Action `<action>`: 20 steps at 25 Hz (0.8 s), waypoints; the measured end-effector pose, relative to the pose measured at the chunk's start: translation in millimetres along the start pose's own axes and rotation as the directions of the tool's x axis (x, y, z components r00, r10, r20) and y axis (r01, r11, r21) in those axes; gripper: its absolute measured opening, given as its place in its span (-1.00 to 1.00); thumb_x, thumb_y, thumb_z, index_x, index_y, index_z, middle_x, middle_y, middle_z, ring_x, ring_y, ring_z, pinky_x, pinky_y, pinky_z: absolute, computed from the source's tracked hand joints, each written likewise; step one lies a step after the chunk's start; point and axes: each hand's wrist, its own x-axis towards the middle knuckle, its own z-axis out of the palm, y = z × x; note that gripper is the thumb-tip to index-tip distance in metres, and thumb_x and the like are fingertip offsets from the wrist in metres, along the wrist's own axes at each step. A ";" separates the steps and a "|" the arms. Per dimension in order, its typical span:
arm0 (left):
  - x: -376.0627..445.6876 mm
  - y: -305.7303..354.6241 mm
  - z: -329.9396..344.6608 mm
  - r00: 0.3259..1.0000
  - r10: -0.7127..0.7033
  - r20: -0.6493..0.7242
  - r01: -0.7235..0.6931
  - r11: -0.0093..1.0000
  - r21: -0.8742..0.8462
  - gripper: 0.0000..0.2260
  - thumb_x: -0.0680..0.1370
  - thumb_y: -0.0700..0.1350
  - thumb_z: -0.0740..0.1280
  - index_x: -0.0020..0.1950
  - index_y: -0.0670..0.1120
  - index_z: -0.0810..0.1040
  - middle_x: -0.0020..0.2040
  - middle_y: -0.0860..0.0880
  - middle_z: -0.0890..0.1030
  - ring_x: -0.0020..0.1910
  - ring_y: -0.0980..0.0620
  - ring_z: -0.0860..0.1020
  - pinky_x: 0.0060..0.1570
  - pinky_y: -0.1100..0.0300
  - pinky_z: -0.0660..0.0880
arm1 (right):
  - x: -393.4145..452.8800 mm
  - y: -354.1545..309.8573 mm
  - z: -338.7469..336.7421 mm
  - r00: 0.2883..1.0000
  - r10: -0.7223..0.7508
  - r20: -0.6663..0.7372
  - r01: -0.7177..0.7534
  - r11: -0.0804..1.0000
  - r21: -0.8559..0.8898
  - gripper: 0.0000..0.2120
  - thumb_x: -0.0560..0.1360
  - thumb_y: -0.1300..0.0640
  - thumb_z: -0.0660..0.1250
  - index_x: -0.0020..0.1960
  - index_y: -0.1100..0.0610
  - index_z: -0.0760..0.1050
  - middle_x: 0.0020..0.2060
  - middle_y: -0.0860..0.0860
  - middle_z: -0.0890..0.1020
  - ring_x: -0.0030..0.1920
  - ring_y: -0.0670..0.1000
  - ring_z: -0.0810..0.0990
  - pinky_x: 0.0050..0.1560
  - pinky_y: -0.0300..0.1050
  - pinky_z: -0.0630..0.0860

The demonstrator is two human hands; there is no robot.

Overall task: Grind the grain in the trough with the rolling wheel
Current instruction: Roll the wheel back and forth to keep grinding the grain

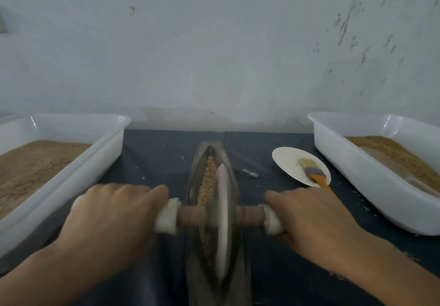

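Observation:
A long boat-shaped metal trough point(228, 162) lies lengthwise in the middle of the dark cloth. A strip of tan grain point(209, 177) runs along its groove. The grey rolling wheel point(222, 212) stands on edge in the trough, blurred by motion. A wooden axle point(191, 215) passes through it, with white wrapping at both ends. My left hand point(112, 217) grips the left end of the axle. My right hand point(307, 220) grips the right end.
A white plastic tub point(102, 148) of fine brown meal stands at the left. Another white tub point(357, 170) with coarser grain stands at the right. A white plate point(288, 160) holds an orange-handled brush point(314, 174). Crumbs dot the cloth; a pale wall rises behind.

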 end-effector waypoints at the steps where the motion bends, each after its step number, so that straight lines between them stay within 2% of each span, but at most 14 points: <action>1: 16.0 -0.5 5.1 0.998 -0.020 0.057 0.018 0.999 0.037 -0.61 0.14 0.03 0.53 -0.31 0.08 0.31 -0.49 0.10 0.41 -0.57 0.00 0.44 -0.51 0.26 0.17 | 13.0 4.0 12.1 0.996 0.069 0.049 -0.070 0.998 0.010 -0.55 0.24 -0.14 0.41 -0.20 -0.14 0.11 -0.41 -0.10 0.46 -0.40 -0.01 0.50 -0.47 -0.05 0.40; 3: 58.1 -4.9 26.0 0.992 -0.113 0.059 0.103 0.983 0.150 -0.70 0.31 0.08 0.45 -0.24 0.08 0.31 -0.36 0.09 0.51 -0.42 0.00 0.53 -0.44 0.20 0.23 | 49.9 14.1 32.6 0.975 0.201 0.096 -0.205 0.978 0.037 -0.70 0.40 -0.10 0.33 -0.15 -0.10 0.18 -0.23 -0.04 0.57 -0.22 0.08 0.57 -0.26 0.00 0.46; 5: 94.2 -15.3 43.6 0.963 -0.257 0.085 0.242 0.958 0.151 -0.82 0.45 0.12 0.29 -0.16 0.08 0.33 -0.21 0.07 0.57 -0.24 -0.04 0.57 -0.34 0.14 0.32 | 89.6 24.9 44.0 0.970 0.239 0.035 -0.239 0.971 -0.007 -0.76 0.44 -0.06 0.32 -0.10 -0.04 0.26 -0.16 0.02 0.61 -0.17 0.15 0.58 -0.29 -0.05 0.33; 7: 109.7 -24.8 57.1 0.945 -0.305 0.113 0.294 0.950 0.109 -0.84 0.48 0.14 0.23 -0.15 0.09 0.36 -0.20 0.07 0.56 -0.23 -0.04 0.55 -0.29 0.13 0.35 | 115.7 31.5 43.6 0.975 0.223 -0.015 -0.223 0.972 -0.067 -0.78 0.44 -0.04 0.34 -0.02 0.00 0.36 -0.12 0.03 0.62 -0.14 0.18 0.58 -0.30 -0.05 0.26; 9: 96.9 -24.7 58.2 0.948 -0.288 0.138 0.281 0.957 0.074 -0.84 0.48 0.15 0.23 -0.16 0.10 0.34 -0.24 0.09 0.52 -0.26 -0.01 0.53 -0.30 0.13 0.37 | 112.1 28.0 35.6 0.982 0.190 -0.005 -0.189 0.976 -0.104 -0.78 0.44 0.02 0.35 0.02 0.02 0.38 -0.11 0.03 0.62 -0.13 0.17 0.58 -0.29 -0.04 0.28; 12: 44.6 -12.4 44.2 0.969 -0.214 0.126 0.211 0.977 0.037 -0.78 0.42 0.17 0.29 -0.22 0.14 0.27 -0.36 0.13 0.43 -0.36 0.14 0.47 -0.41 0.19 0.33 | 57.8 12.6 21.3 0.991 0.116 0.074 -0.116 0.993 -0.008 -0.77 0.42 0.03 0.36 -0.03 -0.03 0.32 -0.15 -0.02 0.60 -0.16 0.11 0.58 -0.23 -0.01 0.43; 13: 26.1 -8.6 37.1 0.982 -0.154 0.106 0.153 0.988 0.010 -0.77 0.37 0.16 0.33 -0.24 0.15 0.28 -0.40 0.14 0.40 -0.41 0.15 0.45 -0.44 0.19 0.36 | 36.1 6.2 13.4 0.994 0.081 0.068 -0.082 0.997 0.014 -0.72 0.36 -0.01 0.41 -0.08 -0.06 0.31 -0.22 -0.04 0.58 -0.23 0.06 0.58 -0.27 0.00 0.47; 14: 10.2 -6.9 27.8 0.991 -0.113 0.069 0.116 0.992 -0.045 -0.76 0.31 0.14 0.37 -0.27 0.17 0.31 -0.43 0.14 0.38 -0.45 0.15 0.44 -0.46 0.19 0.41 | 17.9 0.8 4.8 1.000 0.027 0.015 -0.027 1.000 0.010 -0.61 0.23 -0.05 0.47 -0.15 -0.07 0.28 -0.33 -0.07 0.55 -0.35 0.01 0.56 -0.41 -0.02 0.45; 15: -1.9 -7.9 19.6 0.995 -0.087 0.048 0.091 0.991 -0.102 -0.76 0.26 0.15 0.39 -0.28 0.18 0.33 -0.45 0.15 0.37 -0.47 0.15 0.44 -0.46 0.17 0.44 | 3.2 -1.9 -1.7 0.998 -0.019 -0.052 0.020 1.000 0.011 -0.49 0.06 -0.07 0.52 -0.20 -0.08 0.24 -0.45 -0.10 0.48 -0.49 -0.04 0.49 -0.58 -0.09 0.34; 16: -8.3 -9.2 13.2 0.994 -0.068 0.082 0.077 0.990 -0.117 -0.75 0.24 0.19 0.39 -0.28 0.20 0.34 -0.45 0.16 0.38 -0.47 0.17 0.44 -0.44 0.16 0.47 | -4.7 -3.4 -8.3 0.994 -0.041 -0.105 0.042 0.999 0.004 -0.40 -0.08 -0.08 0.53 -0.23 -0.08 0.20 -0.53 -0.11 0.42 -0.58 -0.08 0.42 -0.65 -0.17 0.19; 17: -9.7 -8.2 8.4 0.985 -0.073 0.159 0.087 0.993 -0.084 -0.75 0.24 0.25 0.35 -0.26 0.22 0.33 -0.44 0.17 0.40 -0.45 0.21 0.45 -0.41 0.17 0.48 | -5.6 -3.8 -10.6 0.994 -0.044 -0.103 0.044 0.999 -0.002 -0.36 -0.12 -0.10 0.52 -0.24 -0.09 0.17 -0.55 -0.12 0.40 -0.61 -0.10 0.39 -0.65 -0.21 0.12; 18: -5.6 -5.6 6.6 0.974 -0.093 0.205 0.100 0.995 -0.024 -0.75 0.26 0.28 0.30 -0.24 0.23 0.31 -0.43 0.18 0.42 -0.44 0.23 0.45 -0.43 0.19 0.45 | -2.5 -3.3 -6.8 0.997 -0.046 -0.065 0.045 0.999 -0.008 -0.39 -0.07 -0.11 0.53 -0.24 -0.09 0.18 -0.53 -0.12 0.42 -0.58 -0.09 0.41 -0.64 -0.20 0.19; 19: 4.6 -2.3 7.2 0.973 -0.117 0.200 0.111 0.993 0.041 -0.75 0.29 0.29 0.28 -0.22 0.22 0.28 -0.41 0.18 0.42 -0.43 0.24 0.43 -0.45 0.23 0.38 | 6.9 -0.9 1.1 1.000 -0.019 -0.003 0.019 1.000 0.018 -0.47 0.05 -0.12 0.52 -0.21 -0.08 0.21 -0.46 -0.10 0.48 -0.50 -0.07 0.48 -0.58 -0.12 0.35; 20: 19.2 -0.3 11.5 0.970 -0.145 0.194 0.129 0.987 0.092 -0.74 0.34 0.27 0.28 -0.20 0.22 0.24 -0.38 0.18 0.42 -0.40 0.23 0.43 -0.44 0.26 0.32 | 22.1 3.3 10.5 0.999 0.039 0.021 -0.039 0.999 0.005 -0.57 0.20 -0.10 0.48 -0.16 -0.08 0.25 -0.36 -0.07 0.54 -0.38 -0.02 0.55 -0.43 -0.02 0.47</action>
